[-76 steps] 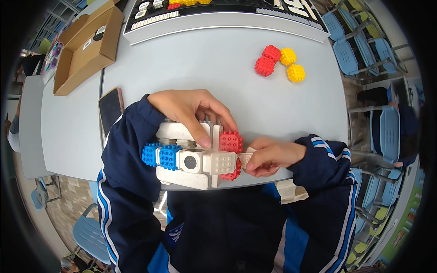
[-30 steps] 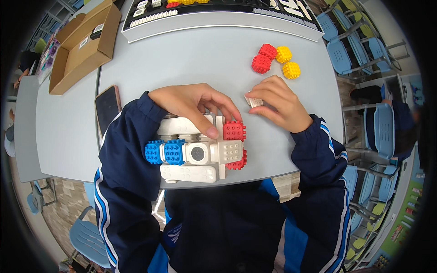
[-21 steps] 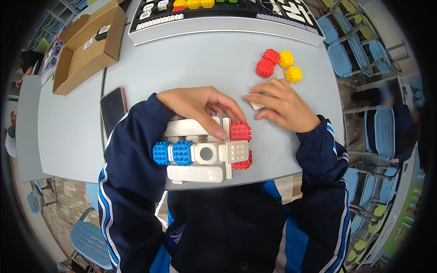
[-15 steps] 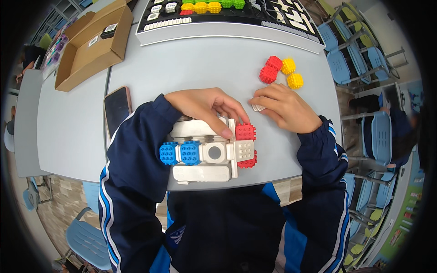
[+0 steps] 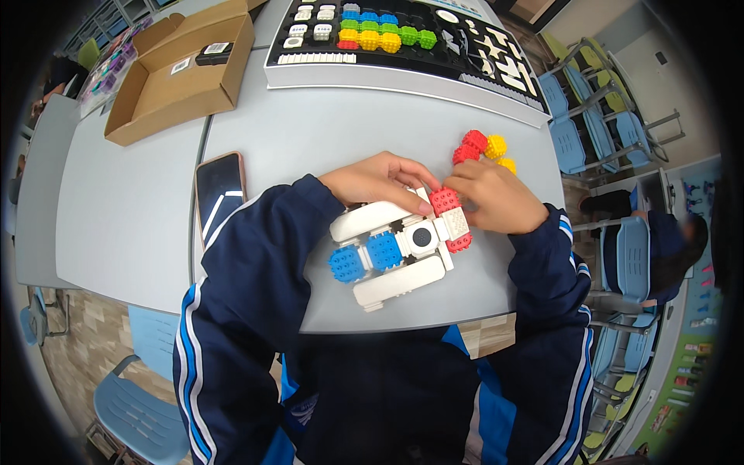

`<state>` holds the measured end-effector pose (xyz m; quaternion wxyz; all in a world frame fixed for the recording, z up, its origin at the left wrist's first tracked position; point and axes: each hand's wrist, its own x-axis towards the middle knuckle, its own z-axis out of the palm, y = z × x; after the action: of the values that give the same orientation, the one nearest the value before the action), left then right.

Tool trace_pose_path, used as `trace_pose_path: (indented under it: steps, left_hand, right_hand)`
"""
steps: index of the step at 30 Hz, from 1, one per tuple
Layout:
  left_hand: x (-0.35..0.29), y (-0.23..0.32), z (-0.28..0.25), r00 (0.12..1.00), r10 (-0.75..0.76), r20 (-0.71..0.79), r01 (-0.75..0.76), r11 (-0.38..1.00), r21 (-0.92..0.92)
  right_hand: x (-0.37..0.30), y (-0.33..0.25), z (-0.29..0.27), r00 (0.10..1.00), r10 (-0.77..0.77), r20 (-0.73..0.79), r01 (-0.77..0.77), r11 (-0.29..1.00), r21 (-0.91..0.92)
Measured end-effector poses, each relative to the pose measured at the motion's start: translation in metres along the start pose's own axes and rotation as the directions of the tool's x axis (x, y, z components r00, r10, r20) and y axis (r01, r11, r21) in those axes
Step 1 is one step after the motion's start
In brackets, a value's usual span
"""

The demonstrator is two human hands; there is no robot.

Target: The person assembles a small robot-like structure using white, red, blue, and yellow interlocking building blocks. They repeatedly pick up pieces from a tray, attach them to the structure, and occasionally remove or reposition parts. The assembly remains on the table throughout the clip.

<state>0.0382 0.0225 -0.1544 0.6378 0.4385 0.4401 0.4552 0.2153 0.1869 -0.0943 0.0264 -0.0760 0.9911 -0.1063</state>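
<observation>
A toy model built from building blocks (image 5: 422,239) lies tilted on the table, with white side bars, two blue studded blocks (image 5: 383,249) at its left and red studded blocks (image 5: 446,200) at its right end. My left hand (image 5: 376,182) grips its far side, thumb on the white crosspiece beside the red block. My right hand (image 5: 500,198) has its fingers bent together against the far red block. Whatever is between those fingertips is hidden. Just beyond the right hand are loose red blocks (image 5: 474,142) and yellow blocks (image 5: 496,146), partly covered by it.
At the back stands a kit tray (image 5: 403,85) with colored blocks and white parts. A cardboard box (image 5: 167,93) sits back left, a phone (image 5: 220,194) left of my arm. Blue chairs (image 5: 626,260) and a seated person are on the right.
The model has moved right and away from me, and turned so its right end points farther away. My right hand, earlier holding a small white ribbed piece, has come against the red block.
</observation>
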Motion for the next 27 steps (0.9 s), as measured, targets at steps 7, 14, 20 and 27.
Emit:
trace_pose_path:
  steps: [7,14,20,27]
  left_hand:
    - [0.004,-0.008,-0.001,0.987,0.085,-0.140,-0.086,0.996,-0.003]
    - [0.003,-0.006,0.004,0.956,0.072,-0.283,-0.102,0.991,-0.090]
    - [0.012,-0.017,0.000,0.941,0.193,-0.278,-0.216,0.975,-0.055]
    - [0.011,-0.014,0.003,0.915,0.217,-0.339,-0.246,0.968,-0.043]
  right_hand:
    - [0.001,0.007,-0.053,0.987,0.098,-0.126,-0.061,0.962,0.264]
    - [0.063,0.040,-0.053,0.906,-0.003,-0.423,0.178,0.910,0.374]
    - [0.150,0.067,-0.014,0.811,0.195,-0.552,0.155,0.838,0.523]
    - [0.199,0.074,0.007,0.812,0.182,-0.555,0.100,0.893,0.439]
